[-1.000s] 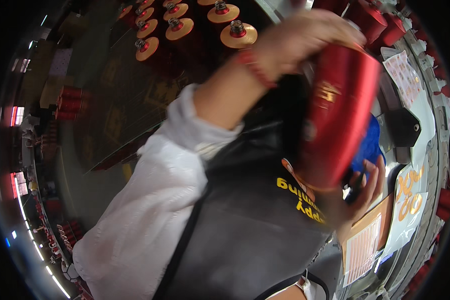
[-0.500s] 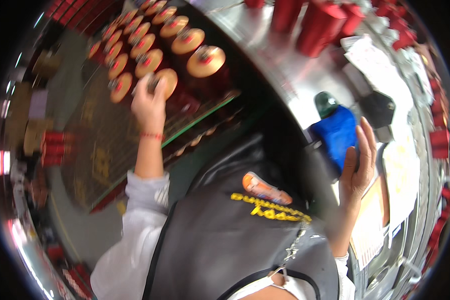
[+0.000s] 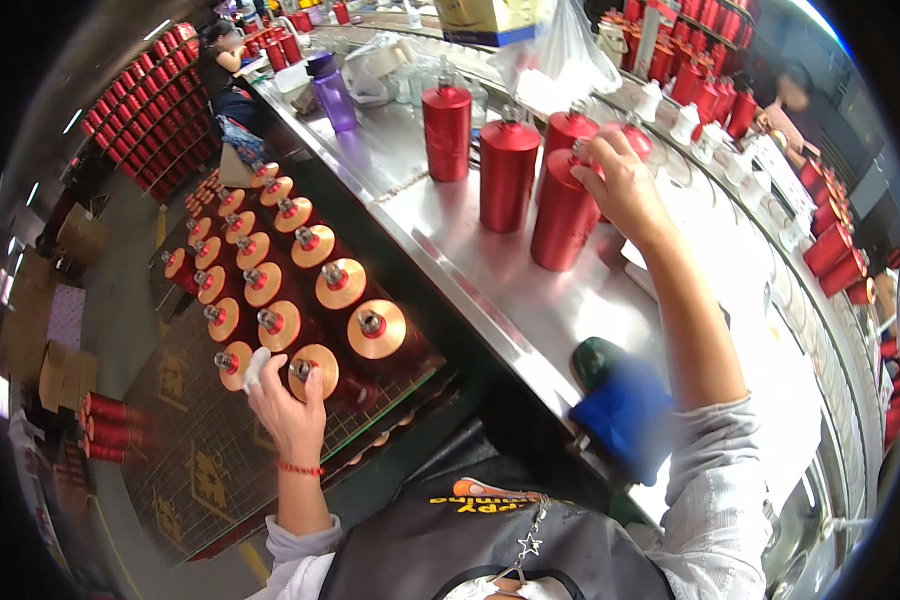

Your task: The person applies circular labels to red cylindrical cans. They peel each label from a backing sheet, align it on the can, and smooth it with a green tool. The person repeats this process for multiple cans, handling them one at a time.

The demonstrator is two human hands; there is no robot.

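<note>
My right hand (image 3: pixel 622 190) has its fingers closed around the neck of a red metallic bottle (image 3: pixel 563 228) on the steel bench. Other red bottles stand beside it, one (image 3: pixel 507 180) just to the left and another (image 3: pixel 447 135) farther back. Lower left, my left hand (image 3: pixel 288 410) is at the nearest bottle of a grouped set, thumb and fingers apart on either side of its neck. That bottle has a copper-coloured disc top (image 3: pixel 322 368) with a clear neck rising from it. White coverings show on the left fingertips.
Rows of similar disc-topped bottles (image 3: pixel 262 284) fill a low patterned platform (image 3: pixel 195 470). On the bench (image 3: pixel 440 255) are a blue cloth (image 3: pixel 625 415), a dark green object (image 3: pixel 595 362) and a purple bottle (image 3: pixel 331 95). A curved conveyor (image 3: pixel 760 185) runs along the right. People work farther off.
My view has tilted up, showing more of the bench. My right hand has moved from above the blue cloth to the bottle's neck. The left hand's fingers have spread around the nearest bottle's neck.
</note>
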